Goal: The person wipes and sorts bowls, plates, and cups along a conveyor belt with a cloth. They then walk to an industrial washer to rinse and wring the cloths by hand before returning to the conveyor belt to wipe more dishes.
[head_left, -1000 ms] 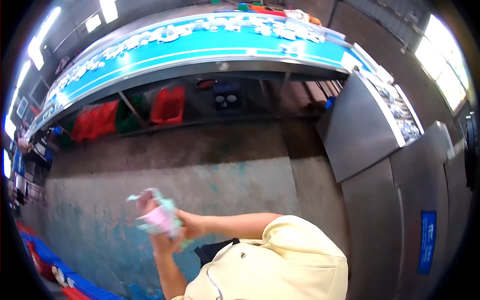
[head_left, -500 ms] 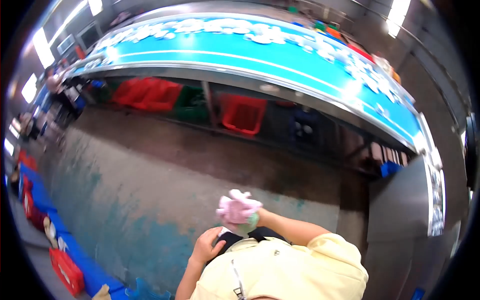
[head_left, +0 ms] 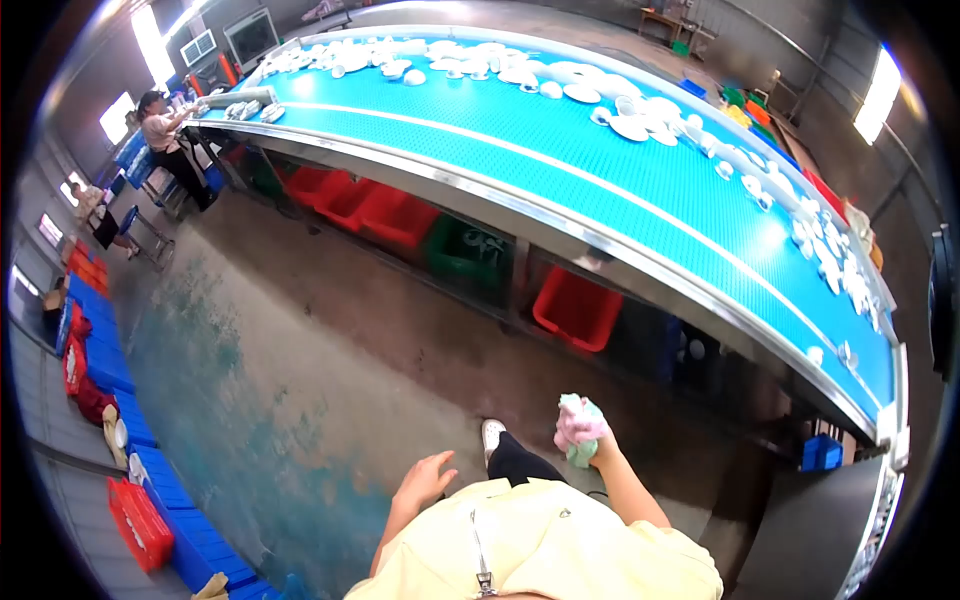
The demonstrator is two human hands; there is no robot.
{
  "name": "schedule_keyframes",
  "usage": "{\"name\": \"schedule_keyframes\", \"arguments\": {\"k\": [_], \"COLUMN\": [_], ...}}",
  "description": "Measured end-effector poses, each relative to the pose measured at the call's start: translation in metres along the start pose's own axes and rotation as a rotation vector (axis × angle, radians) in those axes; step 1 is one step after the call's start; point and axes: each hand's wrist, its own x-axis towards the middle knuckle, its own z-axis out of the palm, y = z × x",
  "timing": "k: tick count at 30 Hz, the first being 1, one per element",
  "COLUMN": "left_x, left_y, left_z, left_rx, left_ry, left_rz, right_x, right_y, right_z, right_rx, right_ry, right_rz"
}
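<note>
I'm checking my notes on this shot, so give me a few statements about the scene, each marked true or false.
1. The right hand holds a pink and pale green cloth. True.
2. The left hand grips a plate. False: it is empty.
3. White dishes lie on the blue conveyor belt. True.
4. The crates under the belt are all yellow. False: red crates and a green crate show there.
</note>
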Motion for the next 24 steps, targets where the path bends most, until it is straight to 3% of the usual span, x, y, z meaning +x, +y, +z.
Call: {"name": "schedule_keyframes", "arguments": {"k": [1, 2, 3, 5, 6, 9, 13, 15, 17, 20, 24], "left_x": [0.022, 0.047, 0.072, 0.117, 0.137, 0.197, 0.288, 0.34, 0.399, 0.495, 0.619], "left_y": [0.01, 0.017, 0.019, 0.02, 0.012, -0.001, -0.042, -0.041, -0.039, -0.006, 0.034], "left_z": [-0.013, -0.032, -0.05, -0.083, -0.098, -0.149, -0.2, -0.233, -0.263, -0.31, -0.338], "left_rx": [0.032, 0.013, 0.019, -0.026, 0.011, 0.042, 0.023, -0.013, 0.044, 0.048, 0.111], "left_ry": [0.011, 0.037, 0.047, 0.145, 0.186, 0.264, 0.25, 0.209, 0.241, 0.281, 0.218], "left_rz": [0.001, 0.018, 0.007, 0.04, 0.051, 0.024, 0.064, 0.107, 0.269, 0.438, 0.572], "right_x": [0.024, 0.056, 0.089, 0.145, 0.16, 0.222, 0.294, 0.313, 0.316, 0.315, 0.347], "right_y": [-0.018, -0.037, -0.051, -0.089, -0.107, -0.155, -0.195, -0.204, -0.21, -0.236, -0.254], "right_z": [0.009, 0.021, 0.018, 0.039, 0.065, 0.11, 0.111, 0.057, 0.095, 0.133, 0.116], "right_rx": [0.055, -0.079, 0.041, -0.095, -0.39, -0.679, -0.633, -0.131, -0.234, -0.279, -0.483], "right_ry": [-0.1, -0.104, -0.234, 0.095, 0.032, 0.041, 0.029, 0.001, 0.167, 0.315, 0.614], "right_rz": [-0.042, -0.108, -0.141, -0.136, -0.29, -0.43, -0.47, -0.1, -0.532, -0.704, -0.782]}}
